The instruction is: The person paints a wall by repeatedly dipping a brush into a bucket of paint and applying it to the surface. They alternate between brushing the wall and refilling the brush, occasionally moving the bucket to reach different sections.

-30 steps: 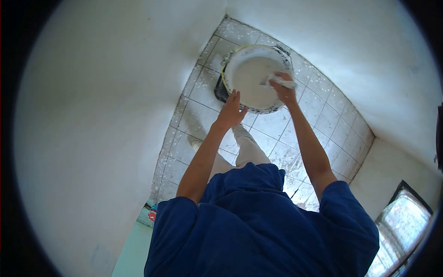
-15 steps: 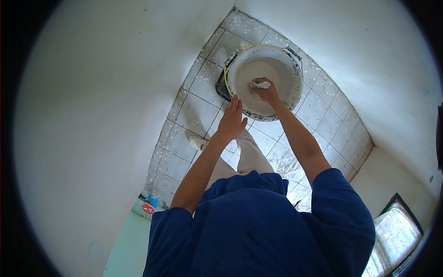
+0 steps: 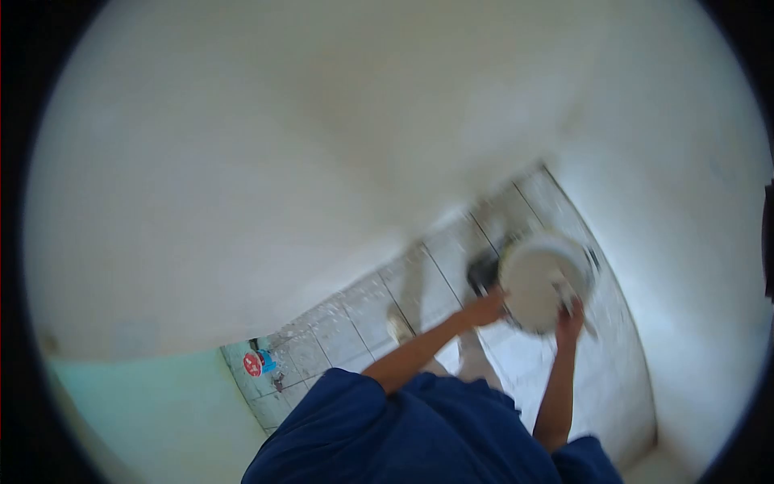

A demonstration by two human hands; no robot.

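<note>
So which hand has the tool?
The right hand, holding the tool over the bucket; the left hand, at the bucket's near left side, shows none.

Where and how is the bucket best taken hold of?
Probably by the rim, from the near side: the bucket stands upright on the floor, its rim round and raised above the pale liquid, so pinching there should avoid dipping in. Blur hides finer detail.

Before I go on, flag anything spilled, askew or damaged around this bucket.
Pale specks dot the floor tiles along the wall; they look like splatter, so untidy. The bucket seems to stand upright, its pale mix inside. Motion blur hides any finer damage.
</note>
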